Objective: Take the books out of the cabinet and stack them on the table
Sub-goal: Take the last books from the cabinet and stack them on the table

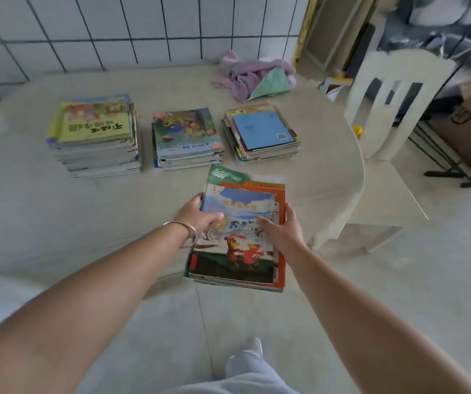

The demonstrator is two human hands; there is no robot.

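Over the table edge: a bundle of books [237, 231] is held partly above the table [43, 211], its near end out past the rim, over the floor.
Left hand [198, 216]: grips the bundle's left edge, thumb on the top cover, fingers underneath; a bangle [187, 233] sits on the wrist.
Right hand [281, 227]: holds the right edge, thumb lying across the cover.
Risk: the books in the bundle are uneven in size and fanned, so a loose grip could probably let thin ones slide out onto the floor.
Risk on landing: set down too near the rim, the bundle could tip off.
Stacks on table: three, left stack [97, 137], middle stack [186, 139], right stack [261, 132].
Bundles in hand: one.
Cloths: one crumpled heap [257, 76] at the far side.
Chairs: one white chair [396, 100] to the right.
Cabinet: not in view.
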